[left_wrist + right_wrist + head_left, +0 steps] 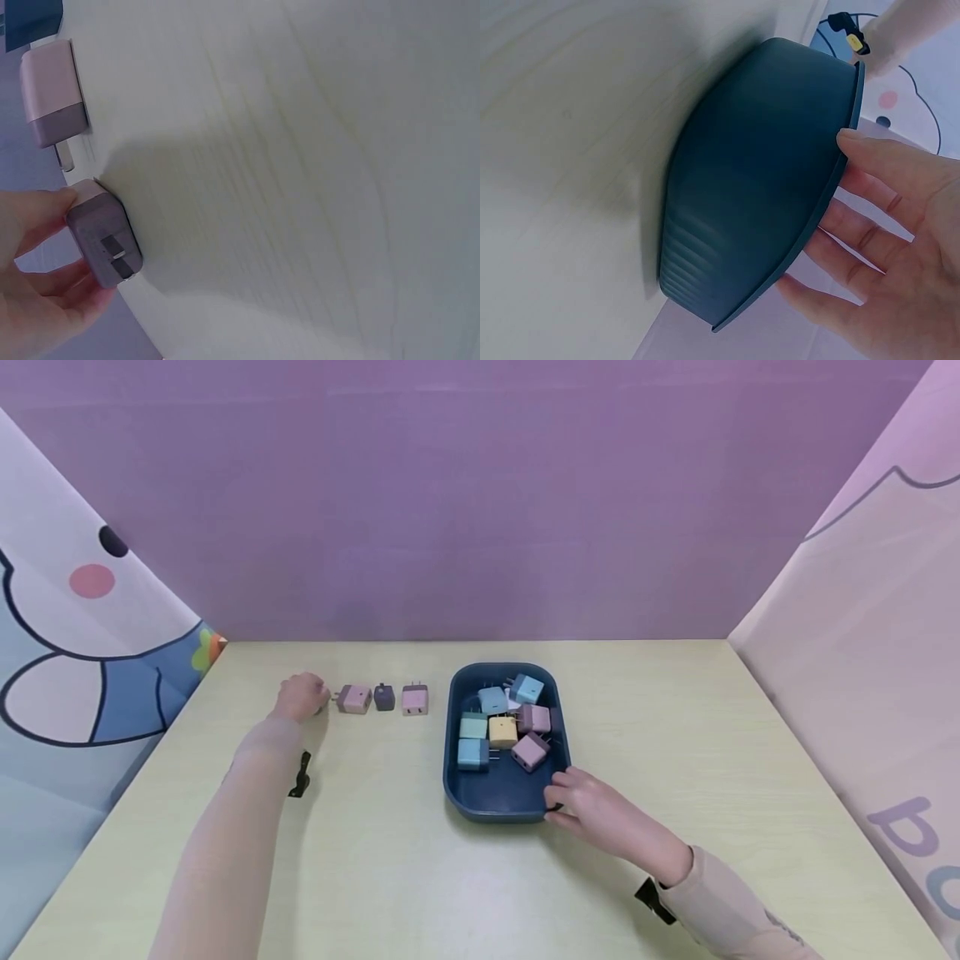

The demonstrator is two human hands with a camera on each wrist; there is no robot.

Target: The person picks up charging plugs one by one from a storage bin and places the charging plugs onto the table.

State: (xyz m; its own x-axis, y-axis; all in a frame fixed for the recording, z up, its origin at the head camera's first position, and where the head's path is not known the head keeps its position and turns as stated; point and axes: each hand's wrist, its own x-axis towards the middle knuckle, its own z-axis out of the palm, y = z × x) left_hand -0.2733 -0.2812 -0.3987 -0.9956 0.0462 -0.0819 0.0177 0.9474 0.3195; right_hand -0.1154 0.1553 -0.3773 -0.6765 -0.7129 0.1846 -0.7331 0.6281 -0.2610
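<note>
Atop a pale, wood-grained table, pinching a boxy two-tone adapter in the left hand, with three others in a row to its right, and gripping with the right hand a thin-rimmed, round-cornered navy tray of pastel adapters.

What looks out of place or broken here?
I can't see anything spilled or broken. But the row on the table between the left hand and the tray is mixed up: the left pink plug has prongs pointing left, while the right pink plug has them pointing towards the purple backdrop.
</note>
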